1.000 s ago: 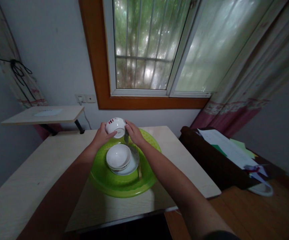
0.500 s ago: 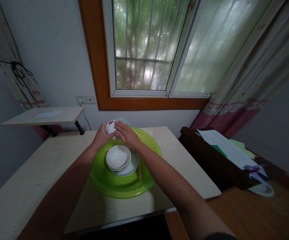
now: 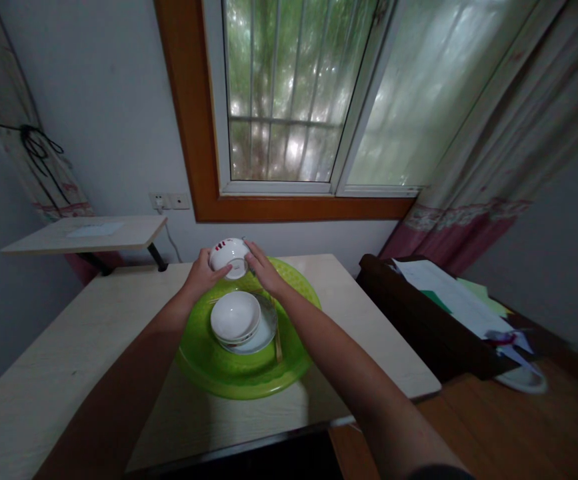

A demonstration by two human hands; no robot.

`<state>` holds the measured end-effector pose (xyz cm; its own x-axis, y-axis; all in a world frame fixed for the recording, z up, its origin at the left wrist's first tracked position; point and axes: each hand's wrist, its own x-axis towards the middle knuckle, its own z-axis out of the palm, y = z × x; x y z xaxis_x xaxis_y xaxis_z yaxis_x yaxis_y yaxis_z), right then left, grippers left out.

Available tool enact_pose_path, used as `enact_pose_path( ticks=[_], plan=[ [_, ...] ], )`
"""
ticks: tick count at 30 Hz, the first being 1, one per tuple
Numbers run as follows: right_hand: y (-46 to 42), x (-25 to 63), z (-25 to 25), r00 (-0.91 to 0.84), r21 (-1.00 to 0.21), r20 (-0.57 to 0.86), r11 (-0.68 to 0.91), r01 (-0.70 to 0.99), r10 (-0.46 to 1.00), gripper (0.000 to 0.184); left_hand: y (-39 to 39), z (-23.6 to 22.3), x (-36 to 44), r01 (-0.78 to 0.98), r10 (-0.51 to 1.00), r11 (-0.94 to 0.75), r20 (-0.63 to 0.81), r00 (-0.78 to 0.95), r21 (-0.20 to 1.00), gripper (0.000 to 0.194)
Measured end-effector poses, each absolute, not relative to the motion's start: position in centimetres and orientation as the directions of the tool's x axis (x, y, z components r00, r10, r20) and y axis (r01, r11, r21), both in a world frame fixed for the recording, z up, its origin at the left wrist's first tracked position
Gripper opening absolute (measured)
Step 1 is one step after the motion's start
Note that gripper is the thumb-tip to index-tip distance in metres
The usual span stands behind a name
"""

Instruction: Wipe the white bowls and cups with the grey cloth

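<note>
My left hand [image 3: 200, 273] grips a small white bowl [image 3: 229, 257] with red marks, held bottom toward me above the far side of a green plastic basin [image 3: 289, 353]. My right hand [image 3: 263, 267] is closed at the bowl's right edge, pinching something thin that I cannot make out. Inside the basin lie stacked white bowls [image 3: 235, 319] on a plate [image 3: 267, 327], with chopsticks [image 3: 277, 337] beside them.
The basin stands on a pale wooden table [image 3: 69, 353] under a window. A small side table [image 3: 89, 233] is at the back left. A dark cabinet with papers [image 3: 449, 293] stands to the right, over a wooden floor.
My right hand swept across the bottom of the raised bowl and has come back to its right edge. The left hand kept hold of the bowl throughout.
</note>
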<state>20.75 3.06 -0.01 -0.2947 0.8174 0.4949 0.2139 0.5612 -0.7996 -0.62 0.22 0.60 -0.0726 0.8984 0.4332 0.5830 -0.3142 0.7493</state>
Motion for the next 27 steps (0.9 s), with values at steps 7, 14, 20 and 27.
enact_pose_path(
  ticks=[7, 14, 20, 27],
  plan=[
    [3.1, 21.1, -0.1, -0.274, -0.772, 0.537, 0.595, 0.222, 0.798, 0.066, -0.1, 0.6, -0.3, 0.586, 0.916, -0.322, 0.400, -0.003, 0.743, 0.066],
    [1.7, 20.7, 1.0, -0.471, -0.448, 0.654, 0.805, 0.388, 0.591, 0.056, 0.3, 0.1, -0.3, 0.600, 0.919, -0.323, 0.393, 0.016, 0.732, 0.065],
    [0.5, 20.1, 1.9, -0.569, -0.322, 0.666, 0.873, 0.366, 0.484, 0.051, 0.3, 0.5, -0.4, 0.639, 0.891, -0.296, 0.446, -0.082, 0.710, 0.062],
    [1.9, 20.3, 0.5, -0.453, -0.546, 0.620, 0.767, 0.337, 0.641, 0.061, 0.3, 0.9, -0.7, 0.637, 0.866, -0.223, 0.450, -0.218, 0.738, 0.063]
  ],
)
